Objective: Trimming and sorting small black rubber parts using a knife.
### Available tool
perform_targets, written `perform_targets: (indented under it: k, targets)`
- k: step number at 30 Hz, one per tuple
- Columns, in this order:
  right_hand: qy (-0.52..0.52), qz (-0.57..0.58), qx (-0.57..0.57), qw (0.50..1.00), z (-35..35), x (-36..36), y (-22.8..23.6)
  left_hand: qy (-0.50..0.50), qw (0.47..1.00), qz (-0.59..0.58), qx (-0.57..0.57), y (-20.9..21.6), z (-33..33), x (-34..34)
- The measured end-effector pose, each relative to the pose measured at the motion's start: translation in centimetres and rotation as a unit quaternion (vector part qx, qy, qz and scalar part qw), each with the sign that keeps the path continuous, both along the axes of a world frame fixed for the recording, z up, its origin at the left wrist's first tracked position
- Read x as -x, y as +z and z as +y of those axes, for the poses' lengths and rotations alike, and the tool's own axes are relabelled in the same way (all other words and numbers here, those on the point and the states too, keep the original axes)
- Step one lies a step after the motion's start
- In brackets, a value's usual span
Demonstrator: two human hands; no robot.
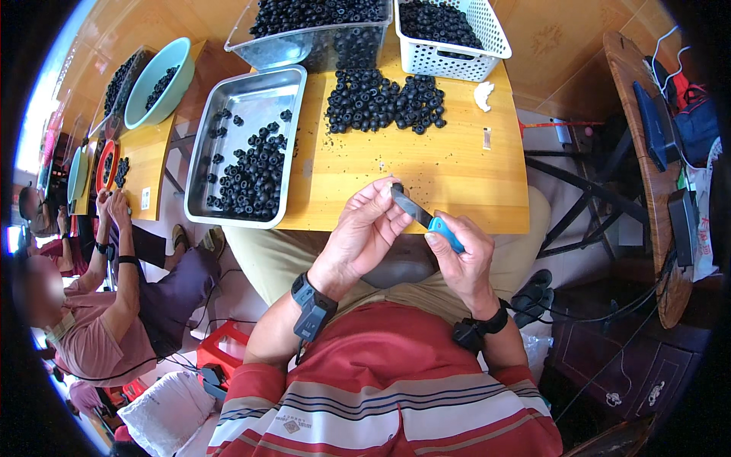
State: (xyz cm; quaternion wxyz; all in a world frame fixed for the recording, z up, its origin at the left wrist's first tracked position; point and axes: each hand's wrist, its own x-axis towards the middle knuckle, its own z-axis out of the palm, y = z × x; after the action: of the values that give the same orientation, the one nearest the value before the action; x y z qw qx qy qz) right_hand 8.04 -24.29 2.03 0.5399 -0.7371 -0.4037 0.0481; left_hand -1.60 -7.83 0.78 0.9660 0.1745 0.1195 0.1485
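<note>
Between the thumb and fingers of my left hand (367, 221) is a small black rubber-like ring part (397, 187). My right hand (467, 255) grips a knife (412, 206) by its blue handle, and the blade reaches up to the black part, seemingly touching it. Both hands are above the near edge of the wooden table (457, 175). Beyond them lies a loose pile of similar black ring parts (384, 101), with dark crumbs scattered in front. Left of my hands, a metal tray (200, 152) holds many more of these parts.
At the table's back stand a clear plastic bin (274, 53) and a white perforated basket (461, 67), both filled with black parts. A crumpled white scrap (483, 96) lies at the right. To the left, another person (106, 305) works at a second table with a turquoise bowl (177, 65).
</note>
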Motion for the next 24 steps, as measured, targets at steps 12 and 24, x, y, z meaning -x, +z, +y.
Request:
perform_targets:
  k: [12,24]
  targets:
    - [-0.062,0.121,-0.037,0.990,0.0,-1.2,-0.2,0.016,0.999,0.012,-0.040,2.2,0.3,1.4]
    - [-0.060,0.161,0.004,0.985,-1.0,-1.0,-1.2,0.267,0.546,0.391,-0.691,5.9,7.9,9.0]
